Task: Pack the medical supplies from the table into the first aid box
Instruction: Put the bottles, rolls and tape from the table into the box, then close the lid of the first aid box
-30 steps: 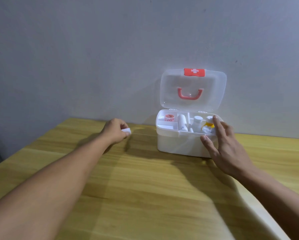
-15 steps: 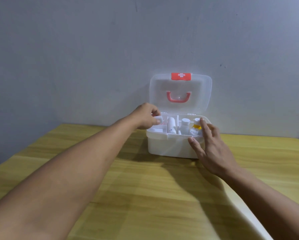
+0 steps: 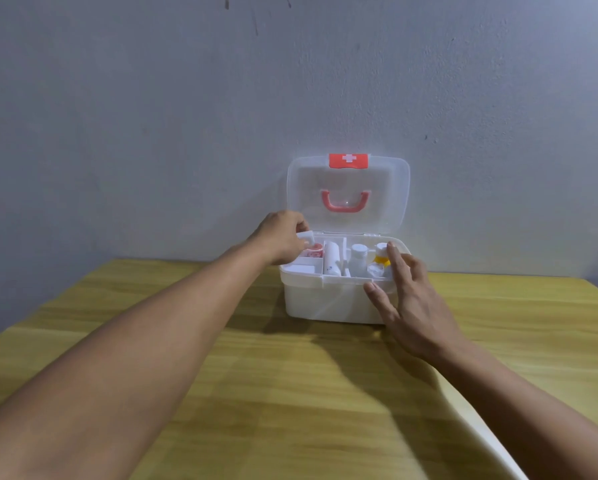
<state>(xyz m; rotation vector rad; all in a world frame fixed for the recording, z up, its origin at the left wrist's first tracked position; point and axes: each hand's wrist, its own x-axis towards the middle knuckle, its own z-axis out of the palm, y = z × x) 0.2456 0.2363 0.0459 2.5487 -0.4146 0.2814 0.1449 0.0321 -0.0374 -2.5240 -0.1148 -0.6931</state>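
White item (image 3: 305,236) half-hidden in left hand (image 3: 279,239)

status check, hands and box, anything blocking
Left hand shut on small white item, over the left end of the open first aid box. Right hand open, steadying the box's right front. Nothing in the way.

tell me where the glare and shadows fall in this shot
Head view: white glare washes out the box front and tray contents; the clear lid shows a soft sheen; both arms cast dark shadows on the table; wide-angle distortion stretches the forearms near the bottom edge.
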